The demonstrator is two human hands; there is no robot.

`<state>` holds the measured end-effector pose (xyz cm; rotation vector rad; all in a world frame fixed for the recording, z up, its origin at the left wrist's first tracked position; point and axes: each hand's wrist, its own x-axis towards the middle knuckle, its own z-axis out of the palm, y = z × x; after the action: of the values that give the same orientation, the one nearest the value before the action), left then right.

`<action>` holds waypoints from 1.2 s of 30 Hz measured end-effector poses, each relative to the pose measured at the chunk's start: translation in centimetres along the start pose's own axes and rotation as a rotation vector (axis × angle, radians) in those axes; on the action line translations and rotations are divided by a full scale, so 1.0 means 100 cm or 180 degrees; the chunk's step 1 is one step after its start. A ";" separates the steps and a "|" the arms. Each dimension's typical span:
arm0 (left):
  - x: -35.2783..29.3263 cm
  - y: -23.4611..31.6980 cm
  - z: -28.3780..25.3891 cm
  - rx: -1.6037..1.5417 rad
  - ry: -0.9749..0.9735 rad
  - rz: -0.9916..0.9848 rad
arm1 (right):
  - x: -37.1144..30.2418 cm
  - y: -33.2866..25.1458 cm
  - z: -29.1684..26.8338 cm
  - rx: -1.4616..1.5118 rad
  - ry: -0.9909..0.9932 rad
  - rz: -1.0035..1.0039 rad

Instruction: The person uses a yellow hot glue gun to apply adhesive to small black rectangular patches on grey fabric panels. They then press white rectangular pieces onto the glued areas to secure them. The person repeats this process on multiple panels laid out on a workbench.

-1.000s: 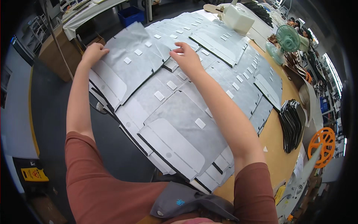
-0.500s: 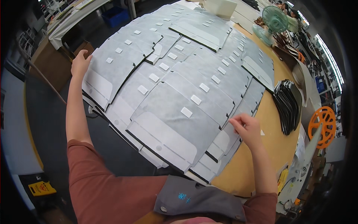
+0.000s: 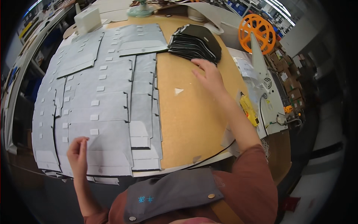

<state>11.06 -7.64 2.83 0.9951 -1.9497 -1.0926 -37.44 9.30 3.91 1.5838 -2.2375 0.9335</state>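
Note:
My left hand [image 3: 78,155] is over the near part of the grey fabric panels [image 3: 80,108], thumb and fingers drawn together. What is between them, if anything, I cannot make out. The panels overlap in rows, with black edges and small white rectangular patches [image 3: 94,117]. My right hand [image 3: 210,78] reaches to the near edge of a stack of dark pieces with pale edges [image 3: 195,43]. Its fingers are stretched out and the thumb stands apart. Whether the fingertips touch the stack is hard to tell.
A small white triangular scrap [image 3: 179,91] lies on the tan tabletop [image 3: 182,127]. To the right are a yellow tool [image 3: 249,109], a black cable [image 3: 212,158] and a machine with an orange wheel [image 3: 257,33]. A white container [image 3: 88,20] stands far left.
My view has turned to the right. My right hand has moved from the panels to the dark stack and opened. My left hand has left the panels' far-left edge and closed its fingers.

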 end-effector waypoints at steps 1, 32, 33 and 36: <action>-0.006 0.006 0.016 -0.0083 -0.0167 -0.0069 | 0.008 0.019 -0.001 -0.0113 0.0142 0.0116; -0.026 0.031 0.110 -0.0388 -0.0698 -0.0198 | 0.075 -0.048 -0.136 0.0373 -0.0417 -0.0659; -0.026 0.033 0.110 -0.0461 -0.0677 -0.0249 | 0.070 -0.054 -0.133 0.0604 -0.0781 -0.0650; -0.023 0.034 0.117 -0.0611 -0.0579 -0.0228 | 0.055 -0.048 -0.091 0.1100 -0.1704 -0.0745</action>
<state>1.44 -0.16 0.62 0.8932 -1.9180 -1.4250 -36.61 9.80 15.52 2.4375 -2.2094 0.9513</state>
